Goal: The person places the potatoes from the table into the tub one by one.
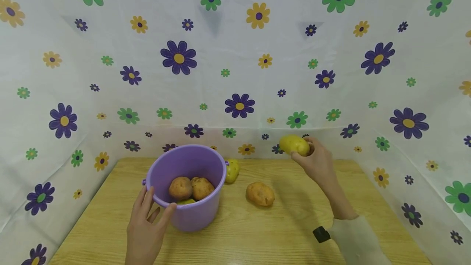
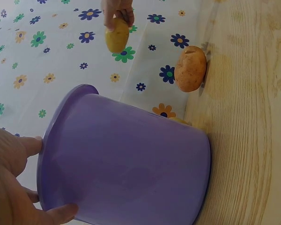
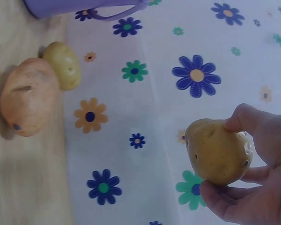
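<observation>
A purple bucket (image 1: 195, 218) stands on the table, with two brown potatoes (image 1: 191, 188) and part of a yellow-green one visible inside. At its near left rim my left hand (image 1: 145, 224) rests with spread fingers, the thumb touching the front of the rim. In the left wrist view the same hand (image 2: 11, 180) lies against the rim and outer wall. My right hand (image 1: 319, 165) holds a yellow potato (image 1: 293, 145) above the back right of the table; the right wrist view shows the thumb and fingers around this potato (image 3: 218, 152).
A brown potato (image 1: 260, 194) lies on the wooden table (image 1: 279, 240) right of the bucket. Behind it, close to the bucket's right side, sits another yellow potato (image 1: 232, 170), partly hidden. White flower-printed cloth (image 1: 235, 85) surrounds the back and sides.
</observation>
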Action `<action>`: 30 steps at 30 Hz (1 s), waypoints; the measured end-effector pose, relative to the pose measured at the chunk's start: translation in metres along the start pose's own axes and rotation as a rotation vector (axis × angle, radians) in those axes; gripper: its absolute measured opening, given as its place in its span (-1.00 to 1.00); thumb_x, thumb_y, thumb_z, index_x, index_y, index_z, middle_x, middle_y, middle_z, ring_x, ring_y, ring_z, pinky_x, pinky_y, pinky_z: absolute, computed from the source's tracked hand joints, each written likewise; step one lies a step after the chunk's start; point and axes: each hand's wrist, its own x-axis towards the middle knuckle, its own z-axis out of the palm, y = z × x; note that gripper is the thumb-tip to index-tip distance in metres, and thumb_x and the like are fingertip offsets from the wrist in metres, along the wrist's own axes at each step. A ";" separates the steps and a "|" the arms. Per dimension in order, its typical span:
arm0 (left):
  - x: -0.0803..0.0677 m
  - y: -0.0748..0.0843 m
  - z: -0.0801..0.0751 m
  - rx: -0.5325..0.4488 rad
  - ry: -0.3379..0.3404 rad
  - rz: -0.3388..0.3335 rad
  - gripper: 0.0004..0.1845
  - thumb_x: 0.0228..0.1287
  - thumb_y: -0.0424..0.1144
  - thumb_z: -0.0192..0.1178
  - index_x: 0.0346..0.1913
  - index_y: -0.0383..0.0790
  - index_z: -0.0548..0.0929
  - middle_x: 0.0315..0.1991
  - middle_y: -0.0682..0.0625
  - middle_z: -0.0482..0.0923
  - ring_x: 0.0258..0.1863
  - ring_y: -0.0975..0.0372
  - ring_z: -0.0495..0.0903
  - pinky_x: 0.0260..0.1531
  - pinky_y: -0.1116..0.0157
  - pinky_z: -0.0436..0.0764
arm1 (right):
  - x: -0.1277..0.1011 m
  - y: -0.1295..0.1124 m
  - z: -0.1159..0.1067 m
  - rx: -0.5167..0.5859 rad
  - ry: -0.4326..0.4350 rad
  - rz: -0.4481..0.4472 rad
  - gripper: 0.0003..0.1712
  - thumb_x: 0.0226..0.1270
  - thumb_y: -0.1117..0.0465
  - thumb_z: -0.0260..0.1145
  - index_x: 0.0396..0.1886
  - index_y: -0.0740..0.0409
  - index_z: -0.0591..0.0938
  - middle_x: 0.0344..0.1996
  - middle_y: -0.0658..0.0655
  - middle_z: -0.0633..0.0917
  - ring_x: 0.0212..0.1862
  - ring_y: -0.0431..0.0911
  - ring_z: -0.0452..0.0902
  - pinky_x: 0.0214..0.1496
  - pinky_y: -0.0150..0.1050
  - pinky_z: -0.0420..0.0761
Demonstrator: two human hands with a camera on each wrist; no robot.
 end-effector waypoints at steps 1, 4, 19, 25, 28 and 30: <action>0.000 0.000 0.000 -0.001 0.000 -0.004 -0.03 0.36 -0.02 0.43 0.60 -0.39 0.15 0.64 -0.20 -0.05 0.49 -0.15 0.24 0.08 0.81 0.37 | 0.001 -0.003 -0.002 0.000 0.003 -0.002 -0.34 0.31 0.20 0.40 0.31 0.44 0.44 0.01 0.51 0.68 -0.19 0.19 0.66 -0.22 -0.15 0.76; 0.001 0.001 0.000 -0.005 -0.005 -0.016 -0.02 0.36 -0.01 0.43 0.61 -0.38 0.14 0.65 -0.18 -0.07 0.50 -0.14 0.24 0.09 0.81 0.37 | 0.005 -0.013 -0.009 0.006 0.007 -0.007 -0.35 0.34 0.18 0.40 0.32 0.41 0.45 0.02 0.49 0.68 -0.19 0.18 0.66 -0.22 -0.18 0.75; 0.001 0.000 0.000 -0.006 -0.003 -0.014 -0.03 0.35 -0.02 0.43 0.60 -0.37 0.15 0.64 -0.18 -0.06 0.50 -0.14 0.24 0.09 0.80 0.38 | 0.013 -0.041 -0.025 0.038 0.028 -0.032 -0.27 0.38 0.12 0.42 0.39 0.41 0.40 0.11 0.51 0.64 -0.10 0.24 0.69 -0.12 -0.09 0.80; 0.001 0.000 0.000 0.000 -0.006 -0.009 -0.03 0.36 -0.02 0.43 0.60 -0.38 0.15 0.64 -0.20 -0.06 0.50 -0.15 0.23 0.09 0.80 0.37 | 0.012 -0.038 -0.019 0.059 0.007 -0.024 -0.29 0.38 0.15 0.42 0.37 0.42 0.40 0.09 0.50 0.65 -0.10 0.23 0.68 -0.12 -0.12 0.79; 0.001 -0.001 0.000 -0.004 -0.004 -0.007 -0.03 0.36 -0.04 0.43 0.60 -0.39 0.14 0.64 -0.20 -0.06 0.49 -0.15 0.24 0.10 0.79 0.38 | 0.012 -0.038 -0.015 0.063 -0.001 -0.021 -0.31 0.38 0.14 0.42 0.36 0.41 0.41 0.09 0.48 0.66 -0.11 0.20 0.67 -0.13 -0.15 0.78; 0.001 -0.001 0.000 -0.006 -0.002 -0.006 -0.04 0.36 -0.05 0.43 0.60 -0.40 0.14 0.64 -0.21 -0.06 0.49 -0.15 0.24 0.11 0.77 0.39 | 0.012 -0.039 -0.013 0.069 -0.008 -0.020 -0.30 0.38 0.13 0.42 0.36 0.41 0.41 0.10 0.47 0.66 -0.11 0.19 0.66 -0.13 -0.16 0.77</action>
